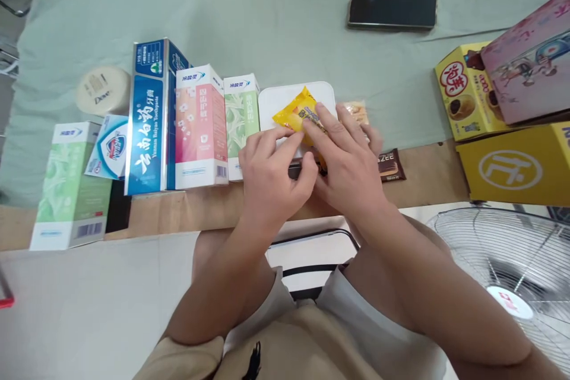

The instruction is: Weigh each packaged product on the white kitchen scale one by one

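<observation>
A small yellow snack packet point(297, 113) lies over the near part of a white rectangular box point(276, 104) on the table. My left hand point(271, 175) pinches the packet's near left edge with closed fingers. Coming in from the right, my right hand point(350, 160) lies across the packet with fingers pressed down on its right side. A dark wrapped snack is partly hidden under both hands. A brown chocolate packet point(392, 166) sits just right of my right hand, and a pale wrapped biscuit point(356, 110) shows behind the fingers.
Toothpaste boxes stand in a row to the left: blue point(149, 119), pink point(200, 127), green point(241, 113), another green point(71, 184), plus a soap box point(109, 147) and a Dove jar point(103, 90). A phone point(392, 10) lies far back. Yellow boxes point(467, 95) and a fan point(507, 273) are at the right.
</observation>
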Demonstrator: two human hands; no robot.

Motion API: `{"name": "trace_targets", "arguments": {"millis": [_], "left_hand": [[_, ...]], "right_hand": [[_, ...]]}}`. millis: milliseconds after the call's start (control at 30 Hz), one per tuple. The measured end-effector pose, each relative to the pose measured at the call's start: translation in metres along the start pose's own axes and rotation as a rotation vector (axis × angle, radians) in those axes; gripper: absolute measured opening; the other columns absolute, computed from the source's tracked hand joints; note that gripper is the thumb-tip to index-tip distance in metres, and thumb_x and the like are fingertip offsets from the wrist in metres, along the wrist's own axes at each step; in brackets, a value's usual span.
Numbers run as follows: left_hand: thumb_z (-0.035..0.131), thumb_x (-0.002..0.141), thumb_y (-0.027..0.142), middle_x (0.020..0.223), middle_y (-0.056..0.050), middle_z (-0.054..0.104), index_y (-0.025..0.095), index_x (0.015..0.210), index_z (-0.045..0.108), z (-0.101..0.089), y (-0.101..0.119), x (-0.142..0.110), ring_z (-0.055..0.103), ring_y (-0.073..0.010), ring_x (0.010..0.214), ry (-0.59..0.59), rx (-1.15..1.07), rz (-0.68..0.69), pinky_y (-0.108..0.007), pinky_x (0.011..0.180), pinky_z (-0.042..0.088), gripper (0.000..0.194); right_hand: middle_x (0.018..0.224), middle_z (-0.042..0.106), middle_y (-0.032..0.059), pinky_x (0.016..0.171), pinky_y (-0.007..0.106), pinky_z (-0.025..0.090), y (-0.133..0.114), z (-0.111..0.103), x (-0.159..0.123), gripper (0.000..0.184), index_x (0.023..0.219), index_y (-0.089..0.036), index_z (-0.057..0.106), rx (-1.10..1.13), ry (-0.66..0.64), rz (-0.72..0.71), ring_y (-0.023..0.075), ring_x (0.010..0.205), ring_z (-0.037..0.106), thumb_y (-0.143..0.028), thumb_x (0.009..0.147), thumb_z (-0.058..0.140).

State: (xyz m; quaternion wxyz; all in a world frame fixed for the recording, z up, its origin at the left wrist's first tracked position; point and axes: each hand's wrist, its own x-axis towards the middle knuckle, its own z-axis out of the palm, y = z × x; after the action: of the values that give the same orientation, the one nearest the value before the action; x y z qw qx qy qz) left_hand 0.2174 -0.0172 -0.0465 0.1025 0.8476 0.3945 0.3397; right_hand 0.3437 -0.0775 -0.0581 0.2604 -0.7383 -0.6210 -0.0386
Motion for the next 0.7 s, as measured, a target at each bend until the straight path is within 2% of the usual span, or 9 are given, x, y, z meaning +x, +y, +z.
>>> {"name": "trace_targets", "arguments": {"millis": [67,133,233,300,400,533,600,700], "left_hand": [[0.057,0.094,0.028,0.111,-0.011,0.076,0.018,0.116,0.079,0.0,0.0,-0.003,0.068,-0.0288,0.109,0.01,-0.011,0.002,-0.045,0.098,0.05,0.033],[0.057,0.094,0.028,0.11,-0.011,0.075,0.018,0.117,0.078,-0.001,-0.001,-0.005,0.067,-0.0283,0.108,0.02,-0.022,0.004,-0.045,0.098,0.05,0.033],[0.058,0.093,0.028,0.108,-0.011,0.074,0.017,0.117,0.078,-0.002,-0.001,-0.006,0.066,-0.0272,0.105,0.069,-0.044,0.02,-0.043,0.095,0.05,0.033],[0.058,0.093,0.028,0.106,-0.011,0.074,0.016,0.116,0.079,-0.003,-0.002,-0.006,0.066,-0.0264,0.102,0.12,-0.072,0.045,-0.042,0.093,0.05,0.033],[0.057,0.093,0.028,0.102,-0.011,0.073,0.014,0.113,0.079,-0.004,-0.001,-0.006,0.065,-0.0248,0.097,0.182,-0.109,0.098,-0.04,0.089,0.05,0.033],[0.057,0.092,0.027,0.097,-0.011,0.071,0.013,0.11,0.078,-0.003,0.002,-0.006,0.064,-0.0234,0.092,0.211,-0.141,0.138,-0.039,0.083,0.047,0.031],[0.056,0.092,0.026,0.097,-0.011,0.07,0.013,0.11,0.077,-0.001,0.004,-0.007,0.064,-0.0233,0.092,0.211,-0.164,0.151,-0.04,0.083,0.046,0.03],[0.055,0.093,0.026,0.097,-0.01,0.07,0.013,0.109,0.077,0.001,0.007,-0.007,0.065,-0.0232,0.092,0.199,-0.19,0.155,-0.04,0.083,0.045,0.029]], "right_hand": [[0.163,0.052,0.0088,0.121,0.056,0.032,-0.001,0.0,0.0,0.047,0.15,-0.029,0.056,-0.019,-0.044,0.008,0.0332,0.153,0.043,-0.036,0.105,0.042],[0.163,0.05,0.0123,0.115,0.057,0.039,-0.001,0.0,0.0,0.047,0.149,-0.03,0.057,-0.031,-0.064,0.037,0.0355,0.145,0.051,-0.039,0.103,0.047],[0.152,0.058,0.0147,0.102,0.053,0.048,-0.002,0.002,0.002,0.046,0.144,-0.03,0.061,-0.017,-0.046,0.048,0.0335,0.126,0.061,-0.039,0.099,0.056],[0.14,0.066,0.0126,0.098,0.049,0.051,0.001,0.002,0.004,0.042,0.138,-0.029,0.065,0.019,0.014,0.005,0.0303,0.119,0.064,-0.032,0.096,0.058],[0.132,0.069,0.0124,0.1,0.047,0.055,0.016,-0.007,0.006,0.039,0.133,-0.027,0.068,0.063,0.167,-0.045,0.0276,0.116,0.067,-0.026,0.095,0.058],[0.131,0.066,0.0154,0.105,0.055,0.053,0.048,-0.022,0.005,0.042,0.134,-0.024,0.067,0.015,0.4,0.102,0.0329,0.12,0.065,-0.029,0.093,0.061],[0.131,0.064,0.0144,0.106,0.06,0.052,0.061,-0.023,0.003,0.042,0.133,-0.028,0.068,0.009,0.398,0.174,0.0356,0.124,0.062,-0.029,0.092,0.059],[0.132,0.062,0.0148,0.108,0.064,0.049,0.07,-0.017,0.0,0.041,0.128,-0.028,0.072,0.03,0.312,0.193,0.0367,0.126,0.059,-0.027,0.09,0.058]]}}
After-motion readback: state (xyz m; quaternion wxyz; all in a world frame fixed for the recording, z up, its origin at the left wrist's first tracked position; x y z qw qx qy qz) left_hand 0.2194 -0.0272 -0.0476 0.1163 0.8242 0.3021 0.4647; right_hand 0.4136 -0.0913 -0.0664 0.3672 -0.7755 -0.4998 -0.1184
